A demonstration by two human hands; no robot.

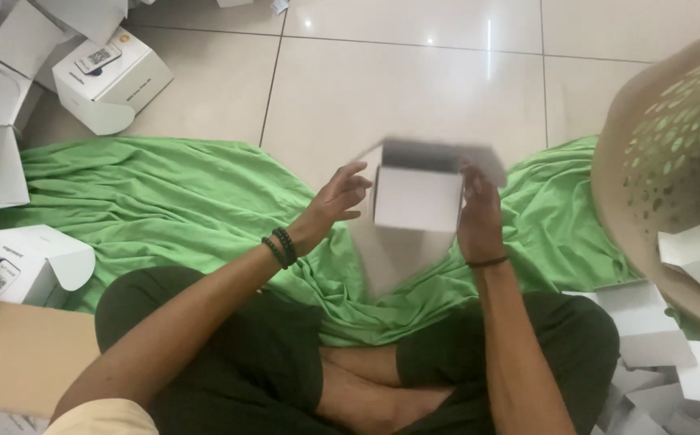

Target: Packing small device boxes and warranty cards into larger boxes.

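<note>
A small white cardboard box [417, 197] with its lid flaps open hangs in front of me, blurred by motion. My right hand [479, 217] grips its right side. My left hand [335, 201] hovers just left of the box with fingers spread, holding nothing. A beaded bracelet circles my left wrist and a thin band my right. I sit cross-legged in dark trousers on a green cloth [148, 201].
A beige perforated basket [656, 161] at the right holds white card pieces. Flat white boxes [648, 322] lie by my right knee. Open white boxes [112, 76] sit at the far left, another box [36, 258] nearer, and brown cardboard [20, 354] lower left.
</note>
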